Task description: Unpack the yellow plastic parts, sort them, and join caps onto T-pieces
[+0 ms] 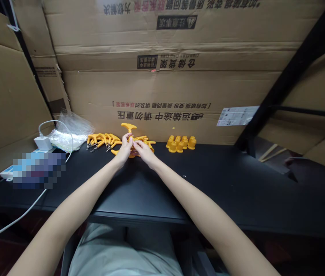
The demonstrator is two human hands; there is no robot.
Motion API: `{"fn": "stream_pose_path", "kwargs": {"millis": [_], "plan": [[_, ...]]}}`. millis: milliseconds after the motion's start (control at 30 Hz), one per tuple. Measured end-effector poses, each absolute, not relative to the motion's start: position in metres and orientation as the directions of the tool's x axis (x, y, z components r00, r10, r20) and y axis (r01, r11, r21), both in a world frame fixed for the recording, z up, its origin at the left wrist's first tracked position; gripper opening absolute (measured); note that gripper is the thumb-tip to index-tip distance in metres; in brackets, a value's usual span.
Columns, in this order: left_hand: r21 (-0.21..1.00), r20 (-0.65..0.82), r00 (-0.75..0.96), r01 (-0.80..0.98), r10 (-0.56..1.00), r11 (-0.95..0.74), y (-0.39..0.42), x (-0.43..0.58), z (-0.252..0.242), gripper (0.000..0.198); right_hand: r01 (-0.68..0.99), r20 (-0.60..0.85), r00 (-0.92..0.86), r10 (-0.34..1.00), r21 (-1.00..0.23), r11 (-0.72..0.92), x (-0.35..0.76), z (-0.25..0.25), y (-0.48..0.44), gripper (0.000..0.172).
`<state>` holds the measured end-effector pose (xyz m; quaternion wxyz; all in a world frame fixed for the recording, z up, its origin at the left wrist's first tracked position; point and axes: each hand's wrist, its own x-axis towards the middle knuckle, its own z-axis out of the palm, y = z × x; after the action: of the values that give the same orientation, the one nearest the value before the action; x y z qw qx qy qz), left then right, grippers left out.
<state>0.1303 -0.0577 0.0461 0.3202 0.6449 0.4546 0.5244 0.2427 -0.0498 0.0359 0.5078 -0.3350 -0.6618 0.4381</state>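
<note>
My left hand (125, 147) is closed round the stem of a yellow T-shaped corkscrew handle (128, 126), which stands upright with its crossbar above my fingers. My right hand (143, 148) meets it from the right, fingers pinched at the lower end of the same piece, where a small orange part shows between the hands. Both hands rest at the far side of the black table (208, 180). A pile of yellow corkscrews (102, 140) with metal spirals lies just left of my hands, and more lie behind them.
A cluster of yellow caps (181, 143) stands to the right of my hands. A clear plastic bag (70, 130), a white charger (43, 142) and its cable lie at the left. Cardboard boxes (162, 76) wall the back and left; a black frame bar (283, 80) slants at the right.
</note>
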Motion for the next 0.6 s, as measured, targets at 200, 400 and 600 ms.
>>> {"fn": "stream_pose_path", "kwargs": {"millis": [200, 400, 600], "plan": [[0.627, 0.596, 0.062, 0.586, 0.801, -0.513, -0.055, 0.116, 0.039, 0.035, -0.039, 0.309, -0.183, 0.933, -0.951, 0.307, 0.251, 0.035, -0.043, 0.03], [0.316, 0.737, 0.061, 0.849, 0.673, -0.423, -0.053, 0.094, 0.039, 0.05, 0.12, 0.445, -0.154, 0.882, -0.878, 0.463, 0.263, 0.038, -0.038, 0.033], [0.313, 0.612, 0.171, 0.844, 0.772, -0.436, -0.044, 0.075, 0.043, 0.043, 0.333, 0.498, -0.257, 0.828, -0.759, 0.56, 0.268, 0.033, -0.035, 0.032]]}}
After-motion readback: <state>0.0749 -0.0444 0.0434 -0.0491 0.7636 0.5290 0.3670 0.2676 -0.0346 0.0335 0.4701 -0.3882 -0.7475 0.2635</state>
